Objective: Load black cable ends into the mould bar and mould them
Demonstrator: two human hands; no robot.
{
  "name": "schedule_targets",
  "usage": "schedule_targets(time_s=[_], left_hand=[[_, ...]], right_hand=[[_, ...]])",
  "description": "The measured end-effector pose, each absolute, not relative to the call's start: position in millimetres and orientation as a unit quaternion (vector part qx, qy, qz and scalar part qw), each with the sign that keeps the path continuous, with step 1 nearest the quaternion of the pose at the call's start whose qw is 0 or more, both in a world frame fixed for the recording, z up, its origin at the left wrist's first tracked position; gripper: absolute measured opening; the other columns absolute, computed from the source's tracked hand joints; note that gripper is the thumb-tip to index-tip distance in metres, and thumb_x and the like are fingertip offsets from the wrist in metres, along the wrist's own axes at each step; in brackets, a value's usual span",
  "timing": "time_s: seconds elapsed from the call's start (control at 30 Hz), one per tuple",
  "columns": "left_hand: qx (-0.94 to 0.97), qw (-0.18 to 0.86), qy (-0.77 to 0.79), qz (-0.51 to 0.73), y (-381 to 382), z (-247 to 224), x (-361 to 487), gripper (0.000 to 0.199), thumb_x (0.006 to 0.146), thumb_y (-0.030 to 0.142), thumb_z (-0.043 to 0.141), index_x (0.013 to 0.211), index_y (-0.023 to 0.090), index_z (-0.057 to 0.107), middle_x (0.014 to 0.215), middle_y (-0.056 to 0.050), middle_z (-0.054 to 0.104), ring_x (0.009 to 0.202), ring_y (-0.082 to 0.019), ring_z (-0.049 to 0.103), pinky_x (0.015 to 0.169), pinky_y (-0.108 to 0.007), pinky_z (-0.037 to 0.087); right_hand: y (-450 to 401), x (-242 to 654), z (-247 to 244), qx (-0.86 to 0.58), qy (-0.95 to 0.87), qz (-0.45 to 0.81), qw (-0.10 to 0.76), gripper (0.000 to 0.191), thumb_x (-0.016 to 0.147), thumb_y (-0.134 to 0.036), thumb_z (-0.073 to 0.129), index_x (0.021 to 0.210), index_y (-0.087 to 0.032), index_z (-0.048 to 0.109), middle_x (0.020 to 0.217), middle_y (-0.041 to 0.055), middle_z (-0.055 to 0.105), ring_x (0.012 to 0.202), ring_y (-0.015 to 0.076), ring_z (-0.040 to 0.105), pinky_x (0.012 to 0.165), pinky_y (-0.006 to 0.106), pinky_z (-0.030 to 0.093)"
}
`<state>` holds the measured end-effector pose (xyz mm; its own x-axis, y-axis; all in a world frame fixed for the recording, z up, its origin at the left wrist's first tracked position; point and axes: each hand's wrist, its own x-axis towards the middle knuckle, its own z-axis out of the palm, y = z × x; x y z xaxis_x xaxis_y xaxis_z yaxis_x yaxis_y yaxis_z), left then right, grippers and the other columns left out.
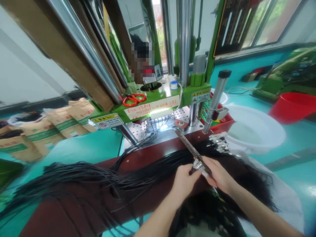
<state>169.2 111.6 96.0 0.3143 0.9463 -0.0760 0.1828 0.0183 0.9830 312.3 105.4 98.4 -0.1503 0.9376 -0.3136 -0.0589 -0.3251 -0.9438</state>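
Note:
A long narrow metal bar (189, 144) with slots along it points away from me, and its far end reaches the edge of the machine's metal plate. My right hand (219, 174) is closed around the near end of this bar. Close beside it, my left hand (185, 180) pinches small silver metal pieces (197, 164) at the bar's near end. Whether these pieces sit in the bar or only against it I cannot tell. Black cables (153, 168) lie in a thick bundle across the dark red table (140, 158), left of and behind my hands.
Ahead stands a green press (158, 102) with steel columns and a lit mould (160, 123). Red-handled scissors (134, 99) rest on it. Several silver cable ends (219, 144) lie at the right. Beyond are a white tub (256, 128), a red bucket (291, 108) and paper sacks (44, 131).

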Motion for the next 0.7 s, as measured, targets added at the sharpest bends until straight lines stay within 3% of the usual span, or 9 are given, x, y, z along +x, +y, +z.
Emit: schedule_targets(time_s=[0.57, 0.7], left_hand=[[0.598, 0.523, 0.488, 0.361, 111.3, 98.4, 169.3, 0.025, 0.072, 0.033, 0.055, 0.067, 0.01, 0.065, 0.06, 0.0, 0.055, 0.058, -0.011, 0.043, 0.059, -0.023, 0.036], [0.597, 0.529, 0.487, 0.356, 112.6, 97.5, 169.0, 0.024, 0.072, 0.033, 0.056, 0.068, 0.01, 0.065, 0.061, 0.0, 0.056, 0.059, -0.011, 0.044, 0.06, -0.023, 0.037]], right_hand=[[99.7, 310.2, 97.8, -0.515, -0.476, 0.575, 0.422, 0.039, 0.087, -0.047, 0.038, 0.108, -0.017, 0.053, 0.052, -0.0053, 0.046, 0.03, 0.0042, 0.033, 0.028, 0.015, 0.021], [99.2, 310.4, 97.3, -0.521, -0.464, 0.572, 0.431, 0.04, 0.088, -0.045, 0.038, 0.113, -0.017, 0.05, 0.045, -0.0073, 0.041, 0.029, 0.0045, 0.031, 0.029, 0.015, 0.021]])
